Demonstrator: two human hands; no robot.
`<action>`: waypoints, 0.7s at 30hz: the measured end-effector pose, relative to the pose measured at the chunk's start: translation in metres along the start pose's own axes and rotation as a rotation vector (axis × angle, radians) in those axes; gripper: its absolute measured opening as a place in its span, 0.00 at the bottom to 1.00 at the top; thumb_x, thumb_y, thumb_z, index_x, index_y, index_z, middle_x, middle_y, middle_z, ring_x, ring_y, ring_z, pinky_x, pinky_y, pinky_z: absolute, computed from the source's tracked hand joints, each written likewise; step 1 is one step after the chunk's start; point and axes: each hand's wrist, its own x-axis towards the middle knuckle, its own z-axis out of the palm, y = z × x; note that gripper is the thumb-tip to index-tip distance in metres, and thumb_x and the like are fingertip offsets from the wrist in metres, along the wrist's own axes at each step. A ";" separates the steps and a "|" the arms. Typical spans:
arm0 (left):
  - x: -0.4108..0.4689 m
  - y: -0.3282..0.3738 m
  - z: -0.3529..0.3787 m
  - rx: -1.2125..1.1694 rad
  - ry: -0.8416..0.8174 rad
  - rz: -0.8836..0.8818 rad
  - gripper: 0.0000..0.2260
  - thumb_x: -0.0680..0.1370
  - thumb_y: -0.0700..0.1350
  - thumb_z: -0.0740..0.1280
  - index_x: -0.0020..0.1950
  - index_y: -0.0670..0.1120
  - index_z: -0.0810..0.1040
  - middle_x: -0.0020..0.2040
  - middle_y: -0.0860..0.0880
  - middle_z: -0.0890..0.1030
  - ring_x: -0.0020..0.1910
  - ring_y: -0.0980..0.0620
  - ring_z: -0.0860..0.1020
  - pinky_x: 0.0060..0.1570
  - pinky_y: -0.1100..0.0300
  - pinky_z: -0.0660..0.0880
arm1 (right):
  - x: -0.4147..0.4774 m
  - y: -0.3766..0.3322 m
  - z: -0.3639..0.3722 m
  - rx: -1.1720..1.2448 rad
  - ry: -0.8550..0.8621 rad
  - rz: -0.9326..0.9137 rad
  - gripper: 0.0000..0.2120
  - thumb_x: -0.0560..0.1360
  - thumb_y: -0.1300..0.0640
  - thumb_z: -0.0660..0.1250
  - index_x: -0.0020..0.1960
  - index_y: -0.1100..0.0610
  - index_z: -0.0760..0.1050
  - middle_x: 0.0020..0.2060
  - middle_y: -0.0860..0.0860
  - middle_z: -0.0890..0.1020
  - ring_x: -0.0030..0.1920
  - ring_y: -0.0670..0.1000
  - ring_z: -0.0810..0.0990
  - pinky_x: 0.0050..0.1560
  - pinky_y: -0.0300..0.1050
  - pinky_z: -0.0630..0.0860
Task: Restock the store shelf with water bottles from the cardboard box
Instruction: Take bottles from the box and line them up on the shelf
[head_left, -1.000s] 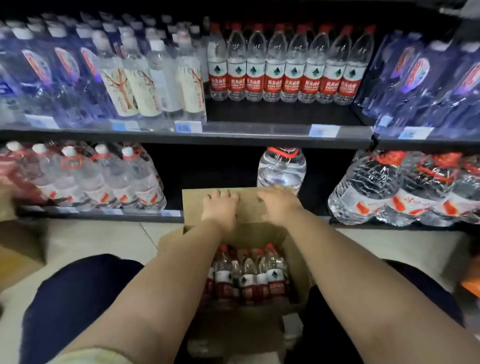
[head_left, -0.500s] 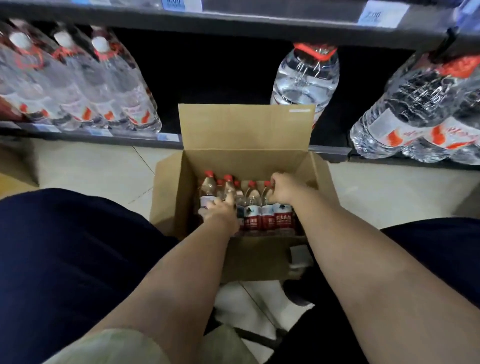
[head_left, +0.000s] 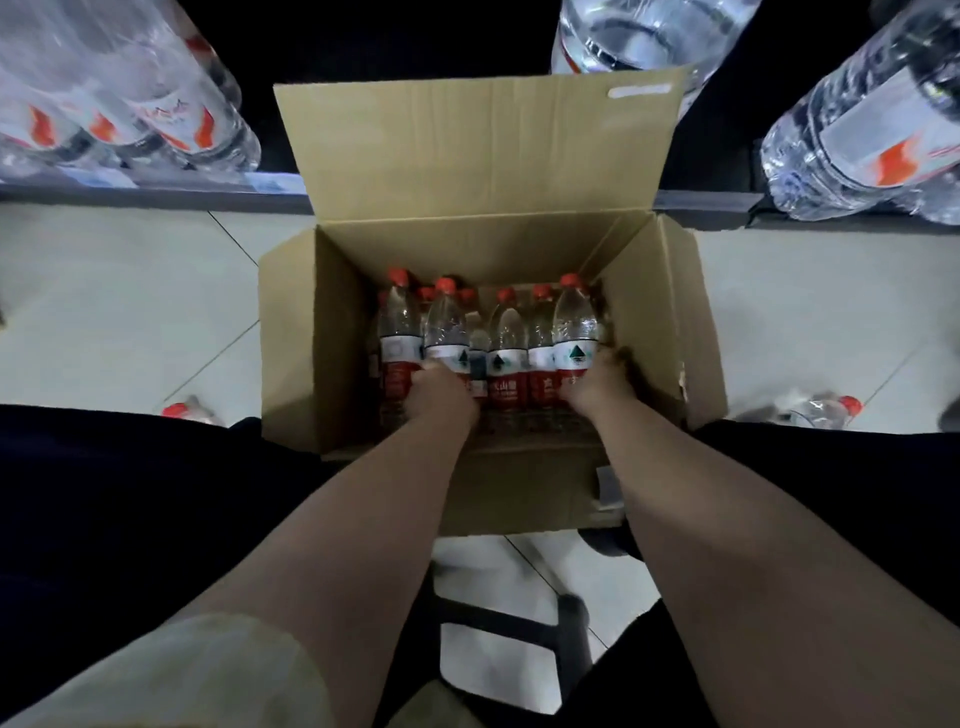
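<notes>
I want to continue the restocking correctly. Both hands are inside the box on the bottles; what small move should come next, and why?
Probably lift straight up. The left hand and right hand each wrap a red-capped bottle among those standing upright in the cardboard box, packed close, so a vertical pull should clear the neighbours.

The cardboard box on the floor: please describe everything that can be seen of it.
The cardboard box is plain brown corrugated card, standing open on the pale tiled floor before the shelf edge. Its far flap stands upright with a small white label near its top right corner; the side flaps fold outward. Inside stand small red-capped water bottles with red and white labels, upright. The left hand and right hand reach inside, each with its grip on bottles.
</notes>
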 end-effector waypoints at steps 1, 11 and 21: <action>0.000 0.000 -0.002 0.018 0.016 0.006 0.30 0.73 0.52 0.72 0.69 0.42 0.65 0.63 0.42 0.74 0.61 0.42 0.76 0.54 0.49 0.75 | 0.002 0.003 0.002 0.033 0.011 0.020 0.40 0.69 0.57 0.77 0.73 0.60 0.59 0.68 0.59 0.71 0.66 0.59 0.73 0.64 0.47 0.70; 0.013 0.011 -0.011 0.087 0.051 -0.033 0.34 0.71 0.55 0.75 0.67 0.40 0.64 0.61 0.41 0.77 0.60 0.42 0.78 0.49 0.53 0.75 | 0.028 0.009 0.018 0.144 -0.102 0.127 0.33 0.65 0.52 0.80 0.66 0.55 0.72 0.59 0.54 0.80 0.57 0.54 0.80 0.47 0.42 0.70; 0.001 0.027 0.006 -0.104 -0.005 -0.192 0.32 0.76 0.47 0.70 0.72 0.40 0.56 0.68 0.37 0.66 0.64 0.40 0.71 0.57 0.48 0.74 | 0.030 0.009 0.018 0.184 -0.062 0.187 0.39 0.64 0.53 0.81 0.70 0.58 0.66 0.63 0.56 0.77 0.60 0.57 0.79 0.49 0.46 0.72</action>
